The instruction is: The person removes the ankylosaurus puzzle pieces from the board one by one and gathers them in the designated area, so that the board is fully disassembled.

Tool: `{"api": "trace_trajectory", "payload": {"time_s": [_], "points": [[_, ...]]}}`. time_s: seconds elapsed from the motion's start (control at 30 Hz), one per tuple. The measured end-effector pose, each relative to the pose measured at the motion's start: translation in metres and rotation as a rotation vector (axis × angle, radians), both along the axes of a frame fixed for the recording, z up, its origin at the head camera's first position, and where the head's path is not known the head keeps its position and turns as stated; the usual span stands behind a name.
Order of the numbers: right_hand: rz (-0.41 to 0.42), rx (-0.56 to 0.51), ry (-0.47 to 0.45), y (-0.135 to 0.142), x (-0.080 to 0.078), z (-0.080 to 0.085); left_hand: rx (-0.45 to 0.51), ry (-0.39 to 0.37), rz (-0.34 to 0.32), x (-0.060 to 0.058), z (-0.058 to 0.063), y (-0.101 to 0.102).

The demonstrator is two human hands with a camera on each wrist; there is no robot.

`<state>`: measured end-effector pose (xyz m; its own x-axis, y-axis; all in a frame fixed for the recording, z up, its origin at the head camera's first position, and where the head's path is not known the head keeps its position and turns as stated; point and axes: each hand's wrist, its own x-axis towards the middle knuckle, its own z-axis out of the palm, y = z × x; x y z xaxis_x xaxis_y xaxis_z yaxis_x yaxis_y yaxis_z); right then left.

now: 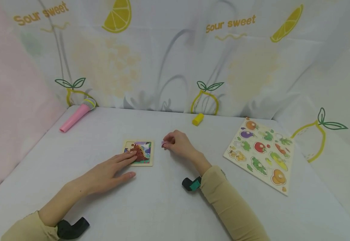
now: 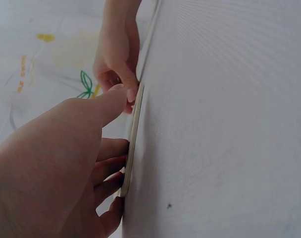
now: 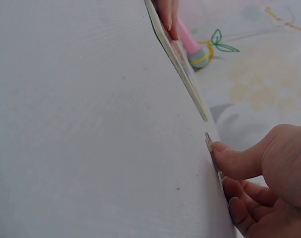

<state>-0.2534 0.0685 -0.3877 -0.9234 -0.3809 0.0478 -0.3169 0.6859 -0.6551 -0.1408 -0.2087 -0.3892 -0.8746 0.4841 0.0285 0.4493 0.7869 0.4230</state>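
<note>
A small square jigsaw puzzle (image 1: 152,154) in a pale wooden frame lies on the white table, its picture showing a reddish-brown spiky animal. My left hand (image 1: 110,172) rests its straight fingers on the left part of the picture, with the thumb held apart over the table. Just right of the frame, my right hand (image 1: 179,144) pinches a small purplish puzzle piece (image 1: 163,144) between thumb and fingers. In the right wrist view that thin piece (image 3: 210,144) sits close over the tabletop, apart from the frame's edge (image 3: 182,74).
A pink toy microphone (image 1: 78,115) lies at the back left. Near the back edge is a yellow cylinder (image 1: 197,119). At the right lies a vegetable peg board (image 1: 259,154). Black wrist mounts (image 1: 72,229) sit at both sleeves. A lemon-print cloth (image 1: 169,60) hangs behind.
</note>
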Motion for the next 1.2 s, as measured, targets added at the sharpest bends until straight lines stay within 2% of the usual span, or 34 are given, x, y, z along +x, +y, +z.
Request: {"api": "trace_trajectory", "payload": {"time_s": [0.47,1.2], "points": [[0.071,-0.022,0.041,0.0028,-0.0012,0.0008,-0.002,0.002,-0.006,0.0003,0.0033,-0.0003],[0.062,-0.008,0.025,0.0027,-0.0018,-0.0020,-0.007,-0.004,-0.004,-0.0006,0.0010,0.0005]]}}
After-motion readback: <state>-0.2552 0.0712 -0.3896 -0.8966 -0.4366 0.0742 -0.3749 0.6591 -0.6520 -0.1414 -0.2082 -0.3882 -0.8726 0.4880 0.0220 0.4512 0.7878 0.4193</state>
